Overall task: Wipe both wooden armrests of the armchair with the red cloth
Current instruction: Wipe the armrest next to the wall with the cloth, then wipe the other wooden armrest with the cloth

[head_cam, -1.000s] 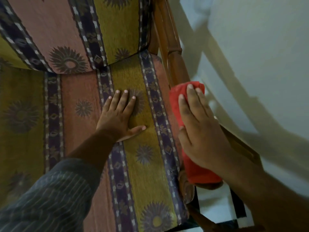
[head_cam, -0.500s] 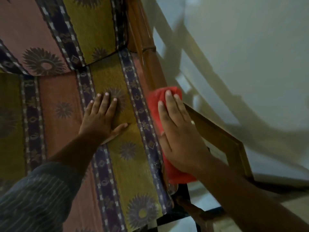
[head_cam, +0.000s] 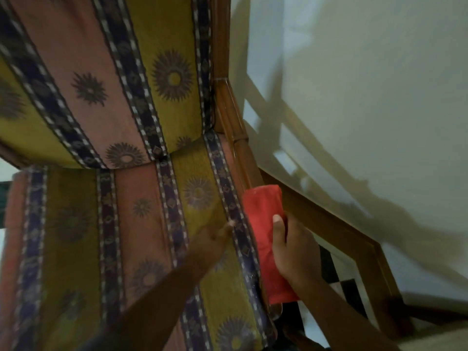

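1. Red cloth [head_cam: 266,239] lay draped lengthwise over the right-side wooden armrest [head_cam: 243,153] of the armchair, covering the rail's front stretch; bare wood showed beyond the cloth's far end, toward the backrest.
2. Right hand [head_cam: 293,252] gripped the cloth from the wall side of the armrest. Thumb lay across the top of the cloth; the other fingers curled around the far side, out of sight. Hand closed on cloth and rail together.
3. The cloth extended past the right hand at both ends, further at the end toward the backrest.
4. Left hand [head_cam: 210,244] was just inboard of the armrest, above the seat cushion [head_cam: 141,224], fingers pointing toward the cloth but apart from it. Motion-blurred; appeared loosely open, holding nothing, but finger spread could not be determined.
5. Contact between left hand and cushion could not be told.
6. Backrest cushion [head_cam: 106,79] stood behind the armrest's rear end.
7. A pale wall [head_cam: 367,84] ran outboard of the armrest, carrying the frame's shadow.
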`<state>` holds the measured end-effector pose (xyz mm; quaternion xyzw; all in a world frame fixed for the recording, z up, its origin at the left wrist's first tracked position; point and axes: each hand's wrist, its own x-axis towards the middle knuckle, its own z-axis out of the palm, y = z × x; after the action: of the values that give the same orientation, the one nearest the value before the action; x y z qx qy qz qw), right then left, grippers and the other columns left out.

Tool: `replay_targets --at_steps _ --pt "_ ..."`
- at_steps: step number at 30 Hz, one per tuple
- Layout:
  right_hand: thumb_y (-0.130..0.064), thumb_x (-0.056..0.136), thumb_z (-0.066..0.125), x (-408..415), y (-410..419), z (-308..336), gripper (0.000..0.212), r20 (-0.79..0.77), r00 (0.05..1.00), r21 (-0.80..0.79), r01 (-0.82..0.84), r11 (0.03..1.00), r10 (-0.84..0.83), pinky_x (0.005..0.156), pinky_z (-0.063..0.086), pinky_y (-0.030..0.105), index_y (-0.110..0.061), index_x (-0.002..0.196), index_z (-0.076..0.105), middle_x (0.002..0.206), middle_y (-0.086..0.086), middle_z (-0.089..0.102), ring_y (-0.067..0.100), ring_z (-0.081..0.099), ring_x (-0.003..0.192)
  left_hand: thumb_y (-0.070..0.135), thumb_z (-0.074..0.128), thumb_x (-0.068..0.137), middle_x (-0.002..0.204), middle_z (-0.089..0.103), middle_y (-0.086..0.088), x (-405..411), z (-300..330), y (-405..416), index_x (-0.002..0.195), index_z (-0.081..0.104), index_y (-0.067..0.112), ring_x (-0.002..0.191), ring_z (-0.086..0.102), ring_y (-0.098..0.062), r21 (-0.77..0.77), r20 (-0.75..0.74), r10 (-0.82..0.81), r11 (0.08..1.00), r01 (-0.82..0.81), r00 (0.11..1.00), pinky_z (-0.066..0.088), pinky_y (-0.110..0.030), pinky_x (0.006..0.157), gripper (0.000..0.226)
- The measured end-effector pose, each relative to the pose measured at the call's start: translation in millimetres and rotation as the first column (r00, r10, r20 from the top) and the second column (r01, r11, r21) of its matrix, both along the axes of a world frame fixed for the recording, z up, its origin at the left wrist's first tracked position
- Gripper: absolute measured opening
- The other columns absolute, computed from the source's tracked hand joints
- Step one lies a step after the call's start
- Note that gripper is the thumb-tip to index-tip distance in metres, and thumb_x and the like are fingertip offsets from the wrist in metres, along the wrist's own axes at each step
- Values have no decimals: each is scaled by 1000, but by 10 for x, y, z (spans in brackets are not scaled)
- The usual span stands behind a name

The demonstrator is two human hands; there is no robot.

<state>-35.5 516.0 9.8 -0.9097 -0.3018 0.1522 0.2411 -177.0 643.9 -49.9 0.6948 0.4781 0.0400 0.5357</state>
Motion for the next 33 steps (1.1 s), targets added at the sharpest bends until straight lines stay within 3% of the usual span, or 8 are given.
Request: replay_targets --at_steps 2,4,6,11,16,21,30,33 --pt "-66 95 27 -8 19 37 54 19 999 28 39 999 -39 68 51 25 -24 109 59 86 -11 59 4 60 76 97 38 66 69 69 12 108 243 -362 80 69 51 69 68 2 -145 106 145 981 -129 984 53 -14 61 56" --pt "-63 95 35 -23 17 75 45 27 997 76 75 994 -77 60 38 16 -26 107 58 82 -17 52 -5 52 72 75 53 83 75 70 -4 224 440 -613 81 69 27 74 71 -24 -245 129 192 957 -157 973 61 -44 71 51" --pt "-58 97 37 -41 -2 126 40 0 997 115 74 991 -75 58 33 13 -25 106 58 83 -15 55 -6 52 71 46 56 97 82 67 -13 315 534 -708 86 65 12 76 68 -32 -200 135 177 969 -148 975 58 -52 75 37" --pt "-46 102 35 -222 58 358 39 -135 987 240 114 964 -83 64 38 16 -20 123 56 97 -9 59 -2 56 82 33 49 103 73 52 -5 166 787 -693 90 58 2 65 47 -14 -255 145 328 924 -285 934 39 -22 57 35" --pt "-50 102 34 -889 237 593 43 -241 969 285 26 958 46 92 50 39 -26 135 48 120 -2 61 14 59 106 25 48 103 71 49 5 -549 1058 -570 82 52 21 57 47 5 11 184 412 907 -421 892 38 -12 56 22" --pt "-40 94 42 -2059 679 647 53 -282 941 392 -65 918 187 88 26 9 -6 134 55 131 13 62 16 54 115 25 52 101 67 58 11 -1838 1310 -317 81 52 24 61 52 3 234 151 536 797 -557 831 39 -14 57 20" --pt "-27 98 54 -4217 1400 686 40 -310 874 458 -207 865 374 94 39 25 -2 129 58 124 16 66 30 63 113 27 48 102 76 57 5 -3891 1422 183 86 53 25 69 53 2 422 82 710 611 -670 700 42 -14 61 17" --pt "-24 97 57 -4582 1473 540 37 -247 897 401 -251 881 368 90 41 26 -2 127 60 119 17 69 31 66 107 32 46 102 78 58 7 -4250 1195 242 85 50 31 75 55 -3 397 34 725 622 -675 688 43 -19 62 17"
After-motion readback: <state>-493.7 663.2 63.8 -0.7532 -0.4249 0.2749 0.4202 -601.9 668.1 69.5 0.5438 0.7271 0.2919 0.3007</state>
